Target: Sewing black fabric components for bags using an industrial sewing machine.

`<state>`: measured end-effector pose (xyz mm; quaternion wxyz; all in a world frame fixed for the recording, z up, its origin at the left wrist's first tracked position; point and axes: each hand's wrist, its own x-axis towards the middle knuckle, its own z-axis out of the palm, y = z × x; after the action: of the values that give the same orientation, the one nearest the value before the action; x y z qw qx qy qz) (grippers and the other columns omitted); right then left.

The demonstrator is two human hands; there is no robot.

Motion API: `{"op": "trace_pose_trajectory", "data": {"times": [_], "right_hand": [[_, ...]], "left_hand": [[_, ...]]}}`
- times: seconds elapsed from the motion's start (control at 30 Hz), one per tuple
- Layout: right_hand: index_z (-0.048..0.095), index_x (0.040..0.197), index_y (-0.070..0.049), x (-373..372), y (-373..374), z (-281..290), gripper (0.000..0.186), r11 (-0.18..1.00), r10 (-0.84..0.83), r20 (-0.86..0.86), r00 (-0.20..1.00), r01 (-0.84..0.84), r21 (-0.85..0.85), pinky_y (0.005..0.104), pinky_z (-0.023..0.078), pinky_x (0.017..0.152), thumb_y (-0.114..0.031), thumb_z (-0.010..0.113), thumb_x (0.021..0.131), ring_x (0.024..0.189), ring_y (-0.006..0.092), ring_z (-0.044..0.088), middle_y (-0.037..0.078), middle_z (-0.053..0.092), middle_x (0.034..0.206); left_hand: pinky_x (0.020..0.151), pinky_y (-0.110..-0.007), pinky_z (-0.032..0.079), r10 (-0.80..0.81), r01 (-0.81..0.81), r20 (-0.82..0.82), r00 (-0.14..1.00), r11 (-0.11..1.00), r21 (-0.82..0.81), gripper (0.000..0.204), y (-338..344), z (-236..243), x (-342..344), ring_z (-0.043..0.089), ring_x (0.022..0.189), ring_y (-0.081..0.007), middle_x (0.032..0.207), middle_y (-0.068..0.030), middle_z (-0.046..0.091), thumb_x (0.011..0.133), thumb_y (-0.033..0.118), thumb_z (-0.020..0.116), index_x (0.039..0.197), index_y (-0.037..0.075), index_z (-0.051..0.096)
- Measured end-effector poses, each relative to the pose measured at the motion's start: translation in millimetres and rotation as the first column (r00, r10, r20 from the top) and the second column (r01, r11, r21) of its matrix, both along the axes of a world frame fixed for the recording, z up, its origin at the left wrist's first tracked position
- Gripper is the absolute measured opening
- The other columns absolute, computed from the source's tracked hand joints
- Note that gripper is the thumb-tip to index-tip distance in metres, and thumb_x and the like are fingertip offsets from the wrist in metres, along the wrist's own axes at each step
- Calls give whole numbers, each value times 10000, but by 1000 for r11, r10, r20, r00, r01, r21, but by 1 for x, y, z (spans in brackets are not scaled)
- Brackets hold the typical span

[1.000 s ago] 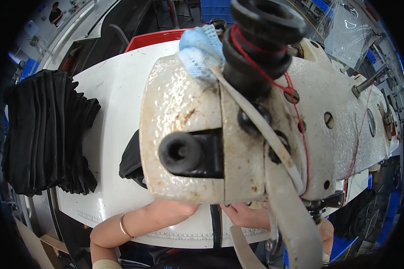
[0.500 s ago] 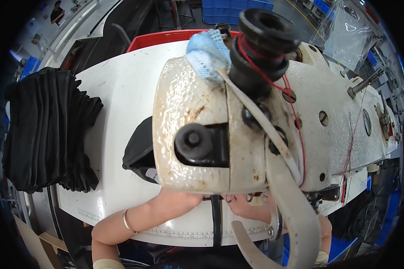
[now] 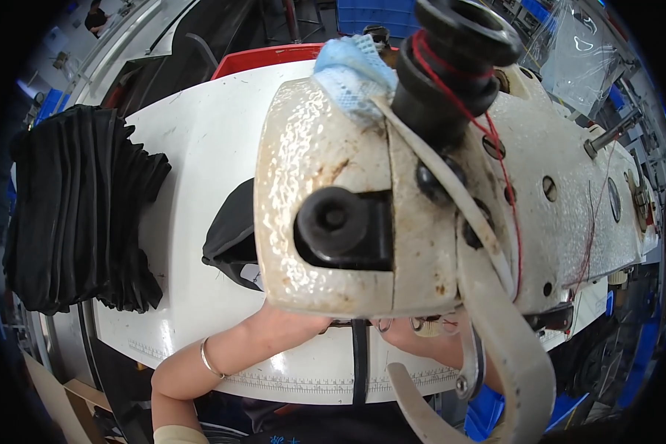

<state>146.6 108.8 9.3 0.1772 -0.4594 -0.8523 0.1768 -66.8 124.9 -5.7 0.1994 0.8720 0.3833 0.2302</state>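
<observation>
Both hands, the left hand [image 3: 292, 325] and right hand [image 3: 407, 337], reach under the sewing machine [image 3: 422, 222] on the white table [image 3: 192, 148] beside the black cloth [image 3: 233, 237], seemingly feeding it, each grip hidden so I cannot tell; next calls for steady guiding

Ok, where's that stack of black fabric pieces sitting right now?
In the head view the stack of black fabric pieces lies at the far left edge of the white table, left of the sewing machine head and apart from the left hand under it.
</observation>
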Motion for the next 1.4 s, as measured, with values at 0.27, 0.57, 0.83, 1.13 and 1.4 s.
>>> {"op": "trace_pose_trajectory", "data": {"times": [0.27, 0.57, 0.83, 1.13, 1.4], "right_hand": [[580, 829, -57, 21, 17, 4, 75, 878, 326, -158, 932, -237, 416, 313, 483, 797, -92, 606, 768, 745, 177, 594, -2, 569, 731], [678, 924, 8, 20, 11, 33, 309, 453, 496, 508, 704, -709, 541, 317, 493, 808, -149, 565, 683, 898, 209, 597, 83, 624, 984], [678, 899, -53, 7, 3, -8, 263, 746, 407, 167, 898, -432, 506, 375, 499, 780, -165, 617, 669, 872, 240, 598, 97, 604, 895], [625, 891, -62, 6, -13, -21, 184, 820, 436, -15, 900, -390, 418, 370, 507, 742, -109, 601, 715, 874, 266, 577, 82, 591, 933], [659, 1013, 8, 8, -25, -12, 313, 810, 412, 152, 899, -437, 391, 440, 508, 851, -86, 619, 718, 1003, 273, 610, 142, 629, 1039]], "left_hand": [[841, -446, 464, 5, 28, -282, 959, 993, 112, 352, -12, 57, 14, 585, 925, -315, 954, -139, 600, 683, 67, 580, 1027, 2, 616], [790, -352, 440, 224, -26, -364, 904, 879, 477, 190, -31, 64, 1, 554, 820, -208, 842, -79, 532, 696, 93, 626, 869, 23, 592], [588, -320, 373, 40, 12, -160, 986, 950, 312, 268, -15, 70, 10, 506, 717, -200, 784, -58, 479, 623, 68, 639, 871, -26, 599], [673, -339, 517, 21, -21, 40, 999, 1000, 3, 326, -16, 41, -8, 617, 818, -264, 991, -141, 629, 617, 41, 615, 937, 1, 661], [734, -352, 502, -120, 191, -208, 971, 912, 363, 345, -34, 15, 1, 584, 859, -238, 981, -110, 614, 609, 82, 610, 938, 6, 680]]}}
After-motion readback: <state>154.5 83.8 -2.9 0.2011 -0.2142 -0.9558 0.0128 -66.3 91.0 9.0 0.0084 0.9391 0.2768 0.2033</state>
